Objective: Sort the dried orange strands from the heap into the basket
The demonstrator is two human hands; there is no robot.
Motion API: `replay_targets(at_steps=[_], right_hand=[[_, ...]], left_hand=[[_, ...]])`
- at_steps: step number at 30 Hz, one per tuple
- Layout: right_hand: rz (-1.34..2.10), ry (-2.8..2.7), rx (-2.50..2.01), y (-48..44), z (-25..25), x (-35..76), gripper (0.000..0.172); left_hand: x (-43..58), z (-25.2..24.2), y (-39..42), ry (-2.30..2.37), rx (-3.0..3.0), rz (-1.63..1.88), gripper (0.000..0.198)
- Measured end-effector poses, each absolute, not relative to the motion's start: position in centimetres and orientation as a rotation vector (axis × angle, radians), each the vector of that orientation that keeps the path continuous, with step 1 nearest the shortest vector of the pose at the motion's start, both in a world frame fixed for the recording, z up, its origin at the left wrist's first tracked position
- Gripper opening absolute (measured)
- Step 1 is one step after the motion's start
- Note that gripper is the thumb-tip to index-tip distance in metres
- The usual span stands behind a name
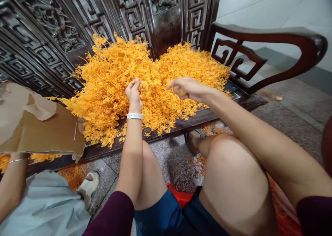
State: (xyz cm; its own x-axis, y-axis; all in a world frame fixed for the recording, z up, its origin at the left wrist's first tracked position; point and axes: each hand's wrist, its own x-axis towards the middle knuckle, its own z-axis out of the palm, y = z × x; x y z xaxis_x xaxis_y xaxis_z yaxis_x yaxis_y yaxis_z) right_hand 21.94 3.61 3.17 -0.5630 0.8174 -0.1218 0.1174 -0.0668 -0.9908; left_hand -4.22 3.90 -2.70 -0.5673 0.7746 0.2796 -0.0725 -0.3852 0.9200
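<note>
A big heap of bright orange artificial flower sprigs (pixel 111 80) covers the seat of a dark carved wooden bench. In front of its middle, my left hand (pixel 133 91), with a white band at the wrist, pinches a thin orange sprig (pixel 144 85) between thumb and fingertips. My right hand (pixel 190 87) is held over the heap to the right of it, fingers curled in. A little orange material shows inside those curled fingers; its exact shape is too blurred to make out. The two hands are apart.
On the left stands a torn cardboard box (pixel 44 132), with another person's forearm (pixel 12 184) beneath its edge. The bench's curved armrest (pixel 269 35) rises at the right. Orange scraps (pixel 74 175) litter the speckled floor (pixel 178 160).
</note>
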Motion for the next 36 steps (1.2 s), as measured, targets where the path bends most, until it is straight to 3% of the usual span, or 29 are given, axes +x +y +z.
replay_targets(at_steps=[5,12,18,22,26,31,36], right_hand=[[1.535,-0.944,-1.201,6.9,0.4,21.9,0.045],[1.492,-0.862,-1.167,6.8,0.4,20.9,0.028],[1.534,-0.901,-1.102,5.6,1.3,19.8,0.011],[1.731,-1.077,-0.952,4.1,2.0,19.3,0.015],[1.689,-1.211,-0.866,2.7,2.3,18.4,0.032],[1.563,-1.345,-0.838,2.5,1.6,17.4,0.036],[1.388,-1.549,-0.659,3.3,0.5,17.2,0.028]], left_hand=[[-5.0,-2.6,3.9,1.091,0.878,2.000,0.051],[-3.9,-1.9,3.5,0.954,1.022,1.967,0.038],[-1.6,-1.5,2.8,0.827,1.052,1.888,0.034],[0.7,-2.0,2.9,0.729,0.923,1.849,0.040],[2.6,-2.7,3.1,0.673,0.801,1.894,0.044],[3.7,-2.9,2.8,0.713,0.897,1.901,0.041],[3.9,-2.5,2.3,0.751,0.966,1.895,0.040]])
